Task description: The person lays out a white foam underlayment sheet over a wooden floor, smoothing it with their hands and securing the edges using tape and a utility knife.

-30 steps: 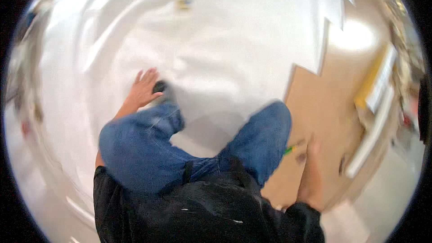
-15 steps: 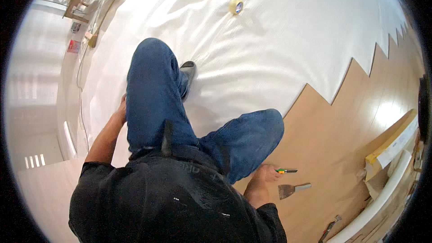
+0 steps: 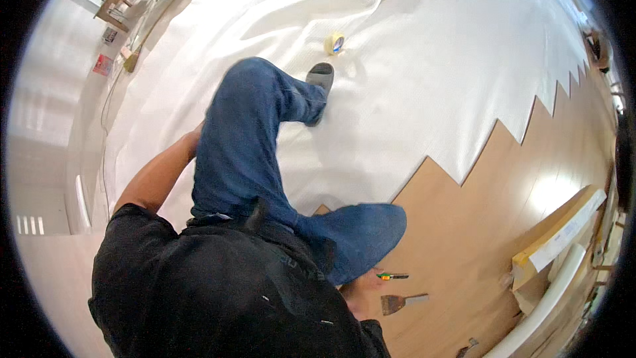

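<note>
While the right hand [image 3: 362, 284] sits beside the green-handled knife [image 3: 391, 276] on the planks [image 3: 464, 238], we judge the step a floor-level reach, the next move calling for a secure grip; with the left hand [image 3: 197, 136] likewise mostly hidden, we cannot tell either's finger state.
</note>
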Demonstrator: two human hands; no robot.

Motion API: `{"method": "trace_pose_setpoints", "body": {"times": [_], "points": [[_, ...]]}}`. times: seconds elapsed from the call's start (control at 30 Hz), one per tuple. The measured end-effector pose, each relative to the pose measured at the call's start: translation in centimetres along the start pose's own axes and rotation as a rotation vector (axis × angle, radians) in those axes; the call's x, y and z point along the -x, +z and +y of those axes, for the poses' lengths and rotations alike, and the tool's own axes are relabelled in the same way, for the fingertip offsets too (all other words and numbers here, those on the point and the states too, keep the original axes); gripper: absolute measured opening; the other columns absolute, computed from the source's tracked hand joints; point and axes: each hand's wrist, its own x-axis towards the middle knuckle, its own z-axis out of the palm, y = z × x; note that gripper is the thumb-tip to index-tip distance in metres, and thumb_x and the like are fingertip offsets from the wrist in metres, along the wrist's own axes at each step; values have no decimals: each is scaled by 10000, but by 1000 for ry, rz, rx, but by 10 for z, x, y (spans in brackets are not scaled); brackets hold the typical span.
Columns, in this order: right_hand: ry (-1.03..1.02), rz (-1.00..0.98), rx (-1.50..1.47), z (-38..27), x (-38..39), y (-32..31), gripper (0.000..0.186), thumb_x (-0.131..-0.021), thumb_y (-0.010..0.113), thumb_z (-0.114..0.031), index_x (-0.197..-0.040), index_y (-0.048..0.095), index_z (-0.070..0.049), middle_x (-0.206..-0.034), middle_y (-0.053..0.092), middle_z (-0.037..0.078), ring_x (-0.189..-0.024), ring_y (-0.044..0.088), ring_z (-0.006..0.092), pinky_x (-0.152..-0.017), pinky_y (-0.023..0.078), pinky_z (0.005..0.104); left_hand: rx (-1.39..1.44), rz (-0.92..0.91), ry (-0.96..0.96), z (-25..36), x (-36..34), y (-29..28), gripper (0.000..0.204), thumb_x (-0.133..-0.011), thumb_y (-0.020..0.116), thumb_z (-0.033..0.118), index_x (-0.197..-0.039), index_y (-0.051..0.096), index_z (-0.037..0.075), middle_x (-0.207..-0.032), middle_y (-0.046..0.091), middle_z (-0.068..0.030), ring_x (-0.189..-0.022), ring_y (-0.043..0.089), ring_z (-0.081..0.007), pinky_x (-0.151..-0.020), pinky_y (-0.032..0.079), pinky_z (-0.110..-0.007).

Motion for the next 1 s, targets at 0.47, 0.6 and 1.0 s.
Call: {"method": "trace_pose_setpoints", "body": {"times": [0.47, 0.6, 1.0], "points": [[-592, -145, -88, -317, -74, -92, 418, -1090, 521, -239, -1347, 554, 90, -1204, 661, 257, -1064, 639, 384, -939, 510, 450, -182, 309, -87, -46, -449, -211, 580, -1054, 512, 443, -1516, 480, 94, -1539, 498, -198, -1440, 453, -375, -1182, 339, -555], [-990, -420, -167, -520, -61, -34, 430, -1004, 682, -220, -1311, 588, 65, -1223, 662, 211, -1103, 650, 305, -970, 514, 420, 24, 555, -34, -6, -596, -273, 599, -1059, 515, 450, -1537, 445, 95, -1610, 417, -189, -1484, 390, -398, -1221, 293, -563], [-1197, -507, 342, -858, 253, 102, 443, -968, 694, -326, -1242, 592, 7, -1136, 675, 239, -1071, 655, 418, -927, 526, 492, 202, 814, -93, -11, -776, -373, 662, -1033, 547, 465, -1599, 393, 159, -1712, 257, -130, -1581, 218, -357, -1276, 156, -600]]}}
